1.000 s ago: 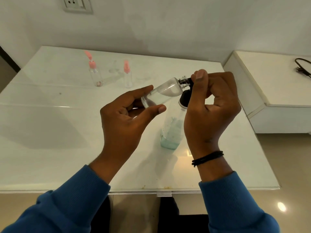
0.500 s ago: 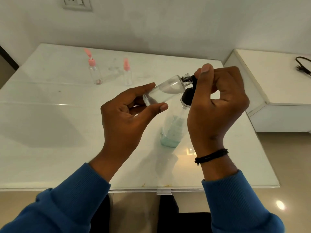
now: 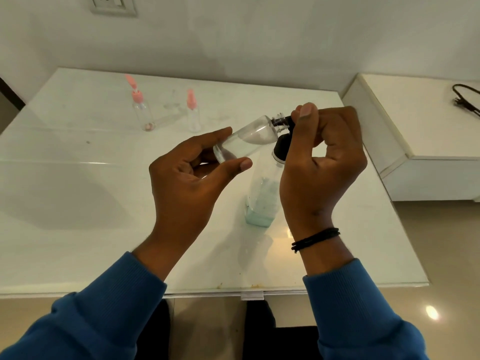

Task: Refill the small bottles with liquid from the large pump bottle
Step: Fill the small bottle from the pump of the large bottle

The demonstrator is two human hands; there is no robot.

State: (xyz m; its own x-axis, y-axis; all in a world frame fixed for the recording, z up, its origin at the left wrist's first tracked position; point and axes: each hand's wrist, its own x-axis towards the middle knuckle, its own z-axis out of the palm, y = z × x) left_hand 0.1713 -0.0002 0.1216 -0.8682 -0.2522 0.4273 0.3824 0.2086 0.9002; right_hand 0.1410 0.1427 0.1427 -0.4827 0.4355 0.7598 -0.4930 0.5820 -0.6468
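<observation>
**Clear bottle is filling up at the pump**

Clear plastic, the small bottle (image 3: 246,141) lies tipped in the left hand (image 3: 192,178), pinched near its base between thumb and fingers. Its open neck meets the black nozzle of the large pump bottle (image 3: 262,201), which stands on the white table (image 3: 78,203). The right hand (image 3: 322,162) curls tight over the pump head. Compared with 1 second ago, both hands sit a little higher. Some liquid shows inside, so filling seems underway. 2 pink-capped bottles (image 3: 141,110) wait behind.

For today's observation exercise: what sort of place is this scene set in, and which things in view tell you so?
Probably a plain room in a home or office, not a lab: a glass-topped white table, a wall socket on a bare wall, and a low white cabinet beside the table.
</observation>
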